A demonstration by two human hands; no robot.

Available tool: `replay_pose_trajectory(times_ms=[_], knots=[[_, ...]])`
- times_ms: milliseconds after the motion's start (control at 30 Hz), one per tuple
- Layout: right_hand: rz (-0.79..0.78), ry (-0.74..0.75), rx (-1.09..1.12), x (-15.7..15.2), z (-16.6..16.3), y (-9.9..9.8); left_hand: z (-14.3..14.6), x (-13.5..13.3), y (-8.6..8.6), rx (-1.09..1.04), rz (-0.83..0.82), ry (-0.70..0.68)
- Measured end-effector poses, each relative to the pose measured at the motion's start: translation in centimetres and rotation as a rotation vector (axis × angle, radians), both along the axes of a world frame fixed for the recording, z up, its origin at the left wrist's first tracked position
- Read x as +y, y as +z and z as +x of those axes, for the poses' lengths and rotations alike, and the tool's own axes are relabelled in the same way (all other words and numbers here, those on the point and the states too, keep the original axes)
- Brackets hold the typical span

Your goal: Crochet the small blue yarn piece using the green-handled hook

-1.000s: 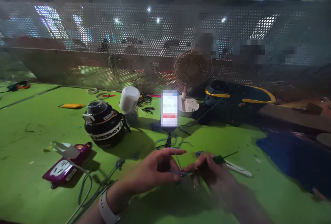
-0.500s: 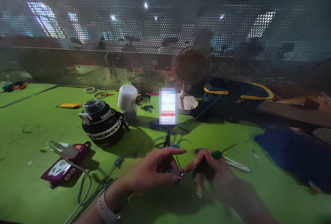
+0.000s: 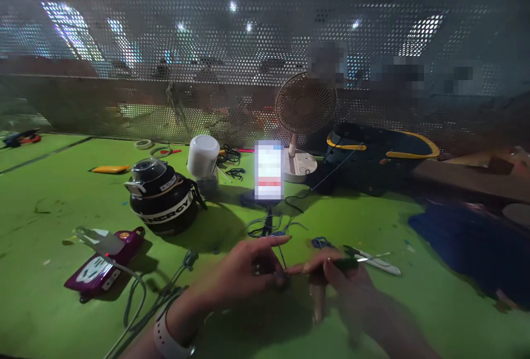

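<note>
Yarn [image 3: 282, 257] below the phone [image 3: 269, 170] is best held snug, I think, while the left hand [image 3: 238, 273] pinches it and the right hand [image 3: 343, 279], below and right of the phone, grips the tool [image 3: 348, 263].

A white, flat, smooth-looking wristband [image 3: 165, 339], pierced with a row of small dark round holes, is worn at the left wrist; a small glint shows at its lower end. The left hand [image 3: 240, 273] and right hand [image 3: 342, 279] are bare, as are the visible parts of both forearms. Finer detail on the right hand is blurred and shadowed.
</note>
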State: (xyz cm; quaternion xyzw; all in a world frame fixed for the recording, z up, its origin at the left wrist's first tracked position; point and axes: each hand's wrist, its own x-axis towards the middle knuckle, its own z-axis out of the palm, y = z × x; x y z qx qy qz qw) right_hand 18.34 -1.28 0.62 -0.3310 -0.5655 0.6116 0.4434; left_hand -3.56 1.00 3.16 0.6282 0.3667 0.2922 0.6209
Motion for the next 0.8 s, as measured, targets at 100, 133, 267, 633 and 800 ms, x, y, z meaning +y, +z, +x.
replay_pose_trajectory(times_ms=[100,133,267,633,800], knots=[[0.248,-0.089,-0.273,-0.5,0.3,-0.4,0.1,0.3,-0.3,-0.038,-0.098,0.030],[0.413,-0.132,-0.398,-0.6,0.4,-0.5,0.2,0.5,-0.5,-0.075,-0.144,0.030],[0.970,-0.222,-0.721,-0.2,0.1,-0.9,0.6,0.7,-1.3,-0.181,-0.187,0.079],[1.503,-0.516,-0.941,-0.7,-2.2,1.9,2.7,-0.7,-3.3,-0.536,-0.177,0.145],[1.540,-0.382,-0.813,-0.3,-1.5,1.8,1.8,-0.4,-3.1,-0.623,-0.263,-0.018]])
